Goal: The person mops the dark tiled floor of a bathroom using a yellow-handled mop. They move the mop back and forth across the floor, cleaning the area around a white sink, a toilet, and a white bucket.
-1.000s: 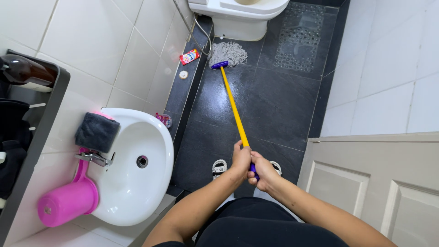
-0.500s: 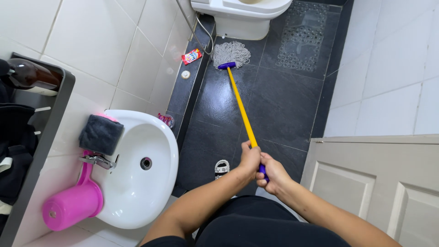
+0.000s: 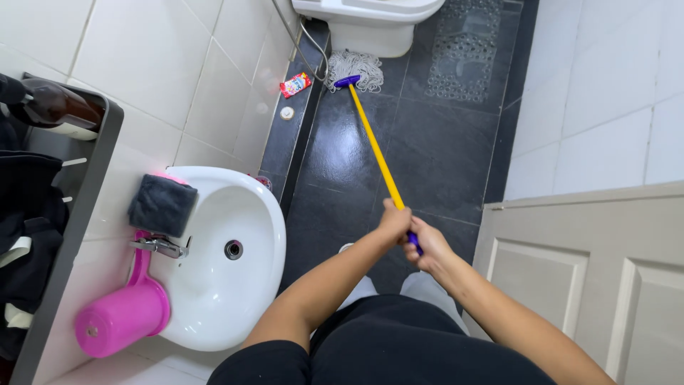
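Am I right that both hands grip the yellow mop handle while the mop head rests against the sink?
Not quite. In the head view both hands, left hand and right hand, do grip the yellow mop handle, but the mop head rests at the base of the toilet, not against the sink.

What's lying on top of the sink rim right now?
A folded dark grey cloth lies on the white sink's rim by the tap, and a pink scoop rests against that edge. The rim under the cloth is hidden.
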